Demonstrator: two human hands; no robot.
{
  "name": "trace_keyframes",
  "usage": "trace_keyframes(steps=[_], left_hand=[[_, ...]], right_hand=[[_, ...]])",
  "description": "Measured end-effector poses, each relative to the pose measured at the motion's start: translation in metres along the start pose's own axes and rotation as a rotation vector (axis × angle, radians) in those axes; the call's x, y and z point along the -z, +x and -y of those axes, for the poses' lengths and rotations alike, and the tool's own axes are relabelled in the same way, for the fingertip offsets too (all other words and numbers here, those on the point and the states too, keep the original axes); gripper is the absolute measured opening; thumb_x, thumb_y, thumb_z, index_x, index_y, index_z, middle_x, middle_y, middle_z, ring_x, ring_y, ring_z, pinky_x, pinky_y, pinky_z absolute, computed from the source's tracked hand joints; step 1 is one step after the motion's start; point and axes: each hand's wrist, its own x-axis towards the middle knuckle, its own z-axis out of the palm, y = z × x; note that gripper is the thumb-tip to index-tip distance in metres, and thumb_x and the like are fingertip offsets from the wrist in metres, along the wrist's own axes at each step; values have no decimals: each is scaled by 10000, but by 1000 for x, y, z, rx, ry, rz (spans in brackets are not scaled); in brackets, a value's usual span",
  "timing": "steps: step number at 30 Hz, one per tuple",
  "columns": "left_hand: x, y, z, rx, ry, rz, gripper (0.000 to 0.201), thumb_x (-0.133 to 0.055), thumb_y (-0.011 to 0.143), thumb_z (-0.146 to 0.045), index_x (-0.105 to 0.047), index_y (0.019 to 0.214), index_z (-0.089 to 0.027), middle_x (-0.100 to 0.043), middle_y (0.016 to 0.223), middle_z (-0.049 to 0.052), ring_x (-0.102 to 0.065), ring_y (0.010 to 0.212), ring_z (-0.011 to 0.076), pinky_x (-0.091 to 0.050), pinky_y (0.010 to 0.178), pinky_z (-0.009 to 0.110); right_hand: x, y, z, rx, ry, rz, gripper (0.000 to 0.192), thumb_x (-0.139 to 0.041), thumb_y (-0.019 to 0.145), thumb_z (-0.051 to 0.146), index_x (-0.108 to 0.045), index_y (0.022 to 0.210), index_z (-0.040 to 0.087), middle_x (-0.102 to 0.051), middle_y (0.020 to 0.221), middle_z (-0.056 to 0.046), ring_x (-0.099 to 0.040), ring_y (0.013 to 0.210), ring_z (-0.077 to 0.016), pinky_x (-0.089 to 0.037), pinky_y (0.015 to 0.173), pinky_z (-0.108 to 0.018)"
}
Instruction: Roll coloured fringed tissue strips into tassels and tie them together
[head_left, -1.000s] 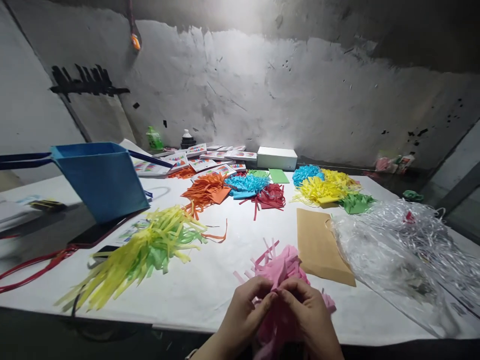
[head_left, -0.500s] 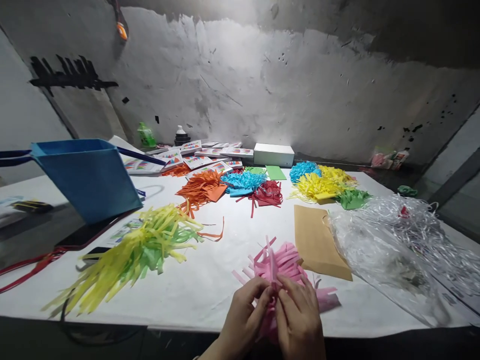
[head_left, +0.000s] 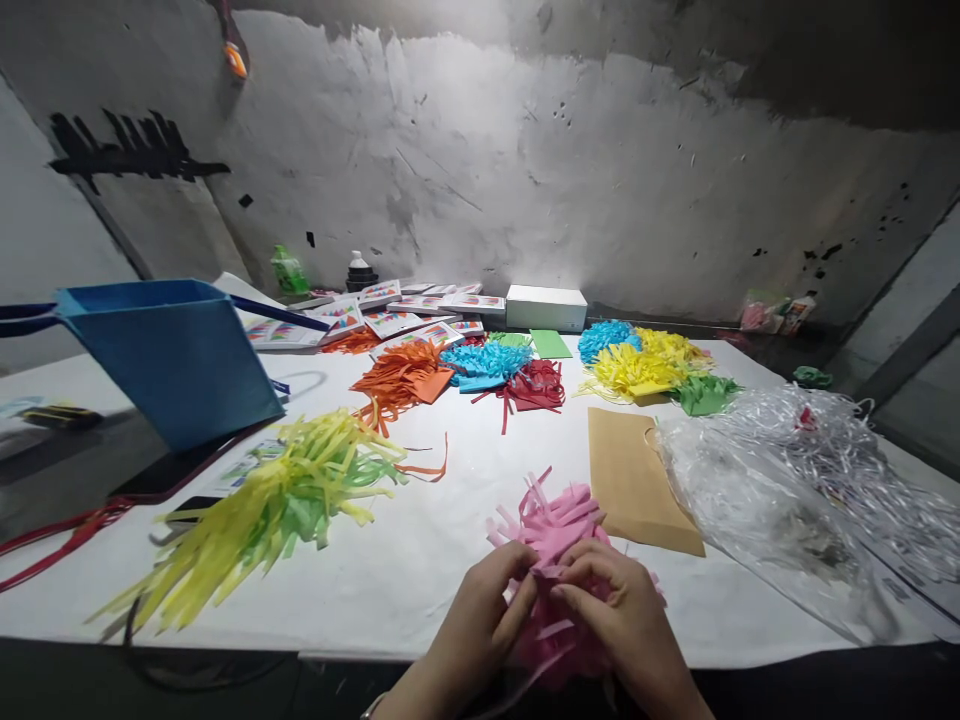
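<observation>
**papercraft_lurker:** So the pink fringed paper bundle (head_left: 551,540) sat at the bottom centre of the frame, right at the near edge of the white table (head_left: 420,570). Both hands were on it: the left hand (head_left: 480,625) and the right hand (head_left: 622,620) had their fingertips pinched tight into the middle of the bundle, with the strips fanning out above them toward the centre of the frame.

**shredqueen:** Yeah, and that's where I'd have worried. Those strips looked thin, and with two pinches that close together, one hard tug probably would've torn a few off at the root.

**papercraft_lurker:** Also the lower part of it hung past the table edge, bottom centre. A loosened grip and I reckon the whole lot would've dropped out of sight.

**shredqueen:** The brown envelope (head_left: 634,480) was just beside it, right of centre, and the clear plastic bag of silver shreds (head_left: 795,490) lay at the right. A stray elbow could've dragged those along, I'd guess.

**papercraft_lurker:** The yellow-green fringe pile (head_left: 277,500) at lower left and the blue bag (head_left: 176,355) at the left were well apart, so no real mix-up risk there.

**shredqueen:** The lighting was dim down near the hands, though. Easy to misjudge a fold.
</observation>
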Motion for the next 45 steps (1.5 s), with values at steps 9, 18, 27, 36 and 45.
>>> trace_keyframes(steps=[9,18,27,36,45], left_hand=[[-2,8,7,-288,512,-80,166,-502,807,-40,-577,802,-189,-647,714,39,-588,631,207,-471,578,299],[19,26,-2,-526,526,-60,537,-492,889,-2,-575,1341,-280,-658,1179,106,-619,902,217,-521,775,338],[18,37,-14,-629,516,-112,292,-536,924,-95,-643,1150,-246,-669,1165,80,-562,1153,233,-316,1129,503],[20,47,-19,-682,565,-117,156,-514,961,-115,-646,986,-196,-674,1078,69,-564,1090,211,-308,1133,445],[23,49,-23,-773,601,-65,294,-551,868,-17,-639,1067,-216,-640,1132,87,-536,1154,235,-327,1127,497]], right_hand=[[0,7,-1,587,-858,-65,279,-452,849,37,-650,1009,153,-694,919,-110,-623,772,-258,-480,691,-378],[34,29,17,45,-280,187,314,-451,952,230,-688,748,227,-710,746,-5,-648,713,-179,-477,654,-261],[29,26,15,-44,-150,137,283,-462,919,304,-690,791,194,-687,765,-13,-600,726,-170,-417,675,-263],[26,26,2,-130,8,80,346,-487,924,448,-644,766,184,-636,747,-11,-554,744,-172,-422,683,-257],[25,25,-1,-137,-7,76,339,-501,884,414,-629,676,180,-633,700,-8,-567,694,-167,-409,636,-248]])
